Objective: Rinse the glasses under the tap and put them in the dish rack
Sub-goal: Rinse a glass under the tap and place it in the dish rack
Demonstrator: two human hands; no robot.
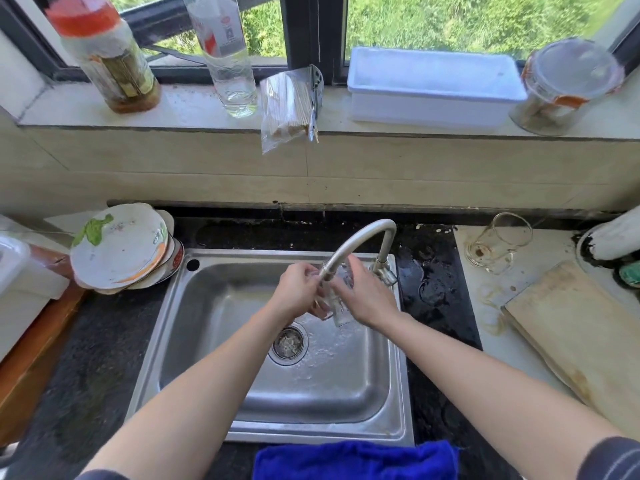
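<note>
Glasses, two: I hold one glass [341,308] in left grip [298,292] and right grip [367,296], fingers curled round it; second glass [498,242] rightward, on worktop [485,306].

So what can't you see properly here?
All in the head view:
- The glass: mostly hidden by the left hand and right hand.
- Water from the tap: too blurred to make out.
- White box: cut off by the left edge.
- Blue cloth: cut by the bottom edge.
</note>
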